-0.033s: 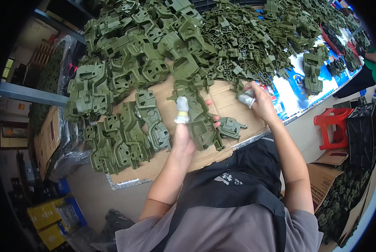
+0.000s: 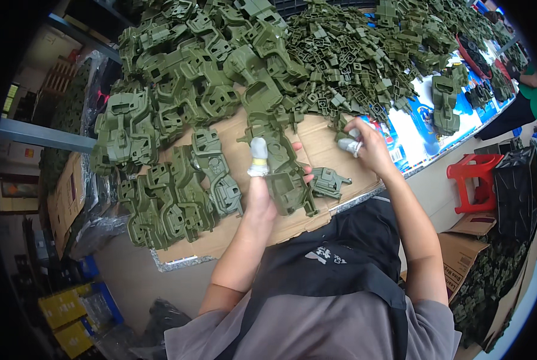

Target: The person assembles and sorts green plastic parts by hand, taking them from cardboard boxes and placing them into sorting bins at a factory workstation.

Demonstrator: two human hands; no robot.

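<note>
My left hand (image 2: 261, 180), thumb wrapped in white tape, grips a large olive-green plastic shell part (image 2: 287, 180) over a cardboard sheet (image 2: 316, 141). My right hand (image 2: 370, 150), with taped fingertips, pinches a small green part (image 2: 344, 138) at the near edge of a big heap of small green pieces (image 2: 352, 54). Another small green part (image 2: 329, 180) lies on the cardboard between my hands. Rows of large green shells (image 2: 172, 198) lie to the left of my left hand.
More large shells (image 2: 190, 72) are piled at the back left. A blue printed sheet (image 2: 421, 135) covers the table's right side. A red stool (image 2: 475, 180), black bag (image 2: 514, 180), cardboard box (image 2: 466, 252) and another person's green sleeve (image 2: 529, 90) are at right. Yellow crates (image 2: 70, 312) sit lower left.
</note>
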